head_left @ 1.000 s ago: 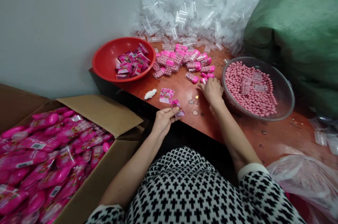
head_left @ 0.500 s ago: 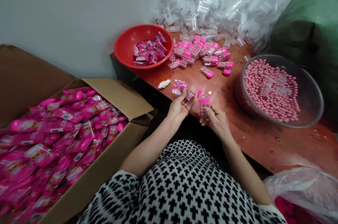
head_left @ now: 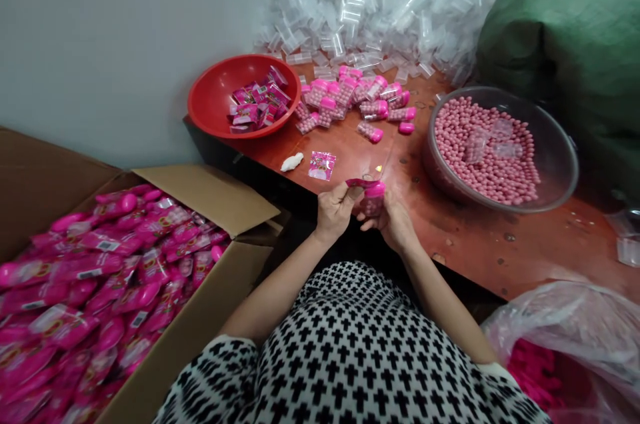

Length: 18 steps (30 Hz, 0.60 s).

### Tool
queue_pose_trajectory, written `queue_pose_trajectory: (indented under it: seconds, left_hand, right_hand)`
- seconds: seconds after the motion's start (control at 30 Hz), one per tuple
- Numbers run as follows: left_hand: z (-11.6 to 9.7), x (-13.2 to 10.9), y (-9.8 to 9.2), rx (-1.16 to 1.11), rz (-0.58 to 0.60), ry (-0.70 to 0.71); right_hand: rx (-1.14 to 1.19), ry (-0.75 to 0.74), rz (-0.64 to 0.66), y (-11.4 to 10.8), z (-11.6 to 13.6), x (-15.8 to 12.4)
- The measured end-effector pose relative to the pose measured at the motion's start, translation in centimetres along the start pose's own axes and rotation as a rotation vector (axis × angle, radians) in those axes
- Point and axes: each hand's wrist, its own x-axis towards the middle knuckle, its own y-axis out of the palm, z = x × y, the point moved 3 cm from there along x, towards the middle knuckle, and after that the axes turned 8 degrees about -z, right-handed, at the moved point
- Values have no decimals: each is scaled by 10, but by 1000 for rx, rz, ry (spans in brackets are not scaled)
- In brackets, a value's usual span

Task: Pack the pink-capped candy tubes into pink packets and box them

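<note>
Over the table's front edge my two hands meet. My left hand (head_left: 334,212) pinches a pink printed wrapper (head_left: 361,183), which lies against the top of a small clear bottle (head_left: 373,199) with a pink cap and pink beads inside. Fingers of my right hand (head_left: 393,221) are wrapped round that bottle. A flat pink packet (head_left: 321,165) lies on the table just beyond my left hand, beside a crumpled white piece (head_left: 292,162). Farther back is a pile of filled, pink-capped bottles (head_left: 345,92). The wrapper's opening is too small to make out.
A red bowl (head_left: 200,101) holds pink packets. A clear bowl (head_left: 567,171) of pink beads stands right on the table (head_left: 465,244). Clear empty bottles (head_left: 350,11) are heaped behind. A carton (head_left: 200,297) of packed bottles is at left, a plastic bag (head_left: 575,317) at lower right.
My hands have come together, bringing the wrapper to the bottle's top. The bottle's raised pink lid now looks closed. The camera view has shifted right.
</note>
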Motion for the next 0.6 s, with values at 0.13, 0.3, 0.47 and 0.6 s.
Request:
queue_pose_trajectory:
  seconds: [0.13,0.3,0.47,0.6]
  left_hand:
    - [-3,-3,4,24,31,16]
    - [-7,-8,7,37,39,-13]
    - [1,-9,4,109,31,-99]
    - [5,-9,-1,321,-28,-100]
  right_hand:
    - [23,43,-39,6,2,0]
    - [203,134,-139,8,5,2]
    - [443,124,-281,12,6,9]
    - [505,67,-341,15,5,16]
